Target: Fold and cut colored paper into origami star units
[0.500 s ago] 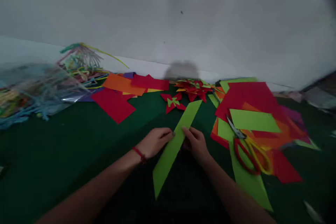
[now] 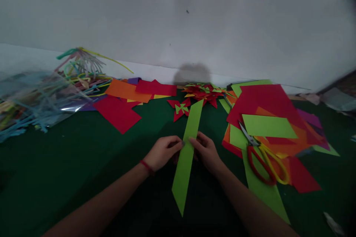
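Observation:
A long strip of lime-green paper (image 2: 185, 159) with slanted ends is held up between my two hands, its far end tilted slightly right. My left hand (image 2: 164, 152), with a red band at the wrist, pinches the strip's left edge near its middle. On the opposite edge, my right hand (image 2: 207, 152) grips the paper with its thumb on top. The fingers beneath the strip are partly hidden. Just beyond the far end lies a red paper flower with a green centre (image 2: 178, 109). A heap of red, orange and green paper flowers (image 2: 204, 92) sits behind it.
Scissors (image 2: 263, 155) with red and yellow handles rest on green paper at right, beside stacked red sheets (image 2: 264, 98). Orange (image 2: 126, 89) and red paper pieces (image 2: 118, 114) lie at back left. A clear bag of pipe cleaners (image 2: 41, 98) fills the far left, before a white wall (image 2: 125, 18).
The green strip has turned to stand straighter, its far end swinging left and its near end right. Both hands keep their hold on it. The view has shifted slightly.

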Demonstrator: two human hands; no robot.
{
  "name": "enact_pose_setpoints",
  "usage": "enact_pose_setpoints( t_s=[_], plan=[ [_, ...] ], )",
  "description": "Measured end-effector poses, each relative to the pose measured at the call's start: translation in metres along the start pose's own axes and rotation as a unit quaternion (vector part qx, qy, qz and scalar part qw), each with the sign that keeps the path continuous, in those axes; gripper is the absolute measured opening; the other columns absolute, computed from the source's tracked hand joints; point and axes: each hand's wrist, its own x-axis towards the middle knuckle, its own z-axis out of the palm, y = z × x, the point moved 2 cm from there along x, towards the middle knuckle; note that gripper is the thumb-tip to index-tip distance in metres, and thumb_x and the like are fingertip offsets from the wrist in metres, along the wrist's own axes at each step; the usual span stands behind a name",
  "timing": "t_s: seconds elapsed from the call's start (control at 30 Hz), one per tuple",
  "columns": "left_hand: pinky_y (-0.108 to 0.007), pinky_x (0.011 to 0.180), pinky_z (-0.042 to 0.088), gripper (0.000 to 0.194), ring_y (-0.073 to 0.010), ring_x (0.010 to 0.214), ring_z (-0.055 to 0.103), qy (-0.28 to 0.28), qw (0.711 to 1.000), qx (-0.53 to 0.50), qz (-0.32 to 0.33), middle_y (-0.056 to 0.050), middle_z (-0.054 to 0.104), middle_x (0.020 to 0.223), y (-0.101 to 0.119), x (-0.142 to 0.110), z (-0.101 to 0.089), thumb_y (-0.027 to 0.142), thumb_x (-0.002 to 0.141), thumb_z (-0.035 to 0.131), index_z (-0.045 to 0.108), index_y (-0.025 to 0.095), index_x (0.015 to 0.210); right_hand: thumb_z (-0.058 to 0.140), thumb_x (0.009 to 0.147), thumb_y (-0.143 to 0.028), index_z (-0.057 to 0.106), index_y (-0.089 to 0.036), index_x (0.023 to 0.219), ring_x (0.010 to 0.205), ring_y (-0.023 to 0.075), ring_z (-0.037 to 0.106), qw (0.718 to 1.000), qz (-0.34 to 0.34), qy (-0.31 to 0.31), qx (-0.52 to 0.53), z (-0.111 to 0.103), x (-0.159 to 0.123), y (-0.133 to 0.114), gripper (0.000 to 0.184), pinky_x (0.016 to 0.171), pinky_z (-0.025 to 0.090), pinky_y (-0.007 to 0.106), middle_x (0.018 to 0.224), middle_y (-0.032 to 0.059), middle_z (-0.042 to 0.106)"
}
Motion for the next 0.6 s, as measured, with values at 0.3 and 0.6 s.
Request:
enact_pose_setpoints(
  t_s=[0.3, 0.6],
  plan=[
    [-0.024, 0.049, 0.046, 0.017, -0.0129, 0.054, 0.058, 0.033, 0.998, -0.054, 0.021, 0.001, 0.060, 0.061, -0.0056, 0.0054, -0.0014, 0.032, 0.075, 0.058, 0.054, 0.015, 0.076, 0.058, 0.078, -0.035, 0.058, -0.018, 0.092, 0.042, 0.0068, 0.050, 0.999, 0.014, -0.041, -0.019, -0.0001, -0.0005, 0.0010, 0.023, 0.037, 0.039, 0.017, 0.061, -0.0027, 0.058],
    [-0.027, 0.058, 0.048, 0.019, -0.0147, 0.062, 0.061, 0.020, 0.993, -0.112, 0.044, 0.000, 0.063, 0.068, -0.0014, 0.0017, -0.0012, 0.027, 0.074, 0.060, 0.051, 0.016, 0.086, 0.059, 0.078, -0.028, 0.063, -0.016, 0.100, 0.045, 0.0072, 0.049, 0.997, 0.012, -0.070, 0.029, 0.0009, -0.0014, 0.0003, 0.026, 0.041, 0.038, 0.020, 0.063, -0.0008, 0.060]
  ],
)
